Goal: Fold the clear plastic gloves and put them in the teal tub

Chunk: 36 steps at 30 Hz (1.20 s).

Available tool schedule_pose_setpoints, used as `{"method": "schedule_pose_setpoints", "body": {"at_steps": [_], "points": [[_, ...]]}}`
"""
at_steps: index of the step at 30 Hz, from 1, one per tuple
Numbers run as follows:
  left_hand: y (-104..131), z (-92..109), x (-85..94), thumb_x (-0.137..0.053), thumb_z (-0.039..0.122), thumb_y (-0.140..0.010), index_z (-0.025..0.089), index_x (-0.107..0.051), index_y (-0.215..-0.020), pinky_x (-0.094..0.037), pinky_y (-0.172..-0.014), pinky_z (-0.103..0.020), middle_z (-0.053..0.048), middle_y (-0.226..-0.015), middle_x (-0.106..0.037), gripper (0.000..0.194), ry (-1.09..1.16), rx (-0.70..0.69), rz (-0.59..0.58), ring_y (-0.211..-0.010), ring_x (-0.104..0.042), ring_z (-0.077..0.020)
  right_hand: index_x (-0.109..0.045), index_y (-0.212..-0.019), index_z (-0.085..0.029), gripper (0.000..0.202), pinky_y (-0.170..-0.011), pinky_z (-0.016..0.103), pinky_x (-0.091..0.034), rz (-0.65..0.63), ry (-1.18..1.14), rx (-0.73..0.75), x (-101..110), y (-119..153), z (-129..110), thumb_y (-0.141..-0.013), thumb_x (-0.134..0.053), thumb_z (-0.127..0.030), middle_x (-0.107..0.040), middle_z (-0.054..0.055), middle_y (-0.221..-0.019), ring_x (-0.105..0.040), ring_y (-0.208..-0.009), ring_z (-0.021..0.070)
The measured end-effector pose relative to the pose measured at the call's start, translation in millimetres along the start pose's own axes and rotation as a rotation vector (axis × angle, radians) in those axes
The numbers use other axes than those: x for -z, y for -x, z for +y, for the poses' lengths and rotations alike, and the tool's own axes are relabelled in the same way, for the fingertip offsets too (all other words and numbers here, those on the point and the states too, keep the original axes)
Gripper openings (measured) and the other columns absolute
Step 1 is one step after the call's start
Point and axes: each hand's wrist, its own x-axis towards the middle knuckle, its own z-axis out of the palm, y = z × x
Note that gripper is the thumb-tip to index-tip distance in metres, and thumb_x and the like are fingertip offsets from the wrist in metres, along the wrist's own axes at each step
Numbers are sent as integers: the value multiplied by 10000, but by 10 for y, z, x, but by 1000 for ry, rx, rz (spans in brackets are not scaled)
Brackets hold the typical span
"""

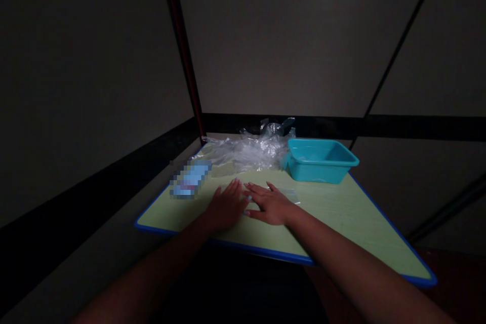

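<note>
Left grip (227, 208) and right grip (270, 206): mine, flat, fingers extended. Clear film (292, 195): partly hidden by my right, inward of the tabletop's (349, 223) near edge. Plastic heap (250, 153): far edge. Turquoise basin (321, 171): far right corner. Blurred blue item (192, 177): left edge.

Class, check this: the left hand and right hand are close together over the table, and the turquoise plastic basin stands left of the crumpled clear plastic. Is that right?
Not quite: the head view shows the turquoise plastic basin standing to the right of the crumpled clear plastic. The left hand and right hand are close together over the table.
</note>
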Motion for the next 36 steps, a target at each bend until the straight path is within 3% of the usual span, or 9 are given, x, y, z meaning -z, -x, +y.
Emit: {"method": "schedule_pose_setpoints", "body": {"at_steps": [3,8,11,16,19,29,33,36], "points": [[72,-148,72,-167,427,-942,106,-245,-1430,-187,-1096,-513,-133,-1511,-199,589,19,61,-73,-1403,-148,-211,-275,-1439,-255,716,-1080,581,-62,-5,-6,-11,-2,-4,-1,-846,-355,-649,-182,83,-1519,-191,-1385,259],[120,-258,129,-156,486,-931,59,-217,-1434,-161,-1106,-495,-164,-1511,-162,662,5,173,-99,-1406,-116,-229,-266,-1440,-273,721,-1080,583,-62,0,-7,-15,-13,-5,10,-841,-346,-665,-168,69,-1523,-190,-1385,263],[111,-208,122,-172,503,-929,46,-243,-1425,-149,-1103,-515,-184,-1508,-154,678,-35,219,-56,-1405,-113,-254,-261,-1443,-264,723,-1081,581,-62,4,-2,-6,-16,-2,16,-845,-337,-664,-173,75,-1521,-190,-1385,259],[32,13,79,-196,435,-947,158,-299,-1417,-180,-1073,-572,-141,-1515,-189,555,-56,40,43,-1407,-121,-248,-247,-1449,-237,731,-1080,583,-62,-6,15,-3,0,5,0,-851,-351,-644,-188,94,-1516,-183,-1386,264],[-14,54,34,-187,405,-953,192,-318,-1408,-205,-1055,-589,-132,-1504,-241,519,-25,18,47,-1401,-159,-244,-234,-1453,-233,731,-1080,584,-72,-7,17,-5,11,9,-13,-854,-361,-632,-195,92,-1514,-186,-1386,260],[76,-271,29,-172,526,-927,160,-273,-1435,-166,-1073,-547,-197,-1512,-150,634,-16,278,-17,-1405,-80,-289,-223,-1457,-245,745,-1092,558,-37,-21,-2,-19,14,8,-3,-848,-326,-662,-160,73,-1525,-156,-1393,260],[59,-238,-5,-189,577,-906,44,-315,-1402,-163,-1081,-531,-246,-1495,-150,739,-76,347,40,-1400,-89,-316,-225,-1456,-251,748,-1091,562,-42,-22,-1,-15,6,10,3,-845,-319,-673,-157,72,-1525,-161,-1392,261],[45,-122,-7,-225,563,-909,144,-314,-1418,-182,-1058,-573,-205,-1511,-148,665,-75,259,102,-1401,-74,-325,-221,-1457,-250,754,-1088,568,-46,-18,8,-7,5,11,4,-844,-307,-680,-163,76,-1522,-166,-1392,255]]}}
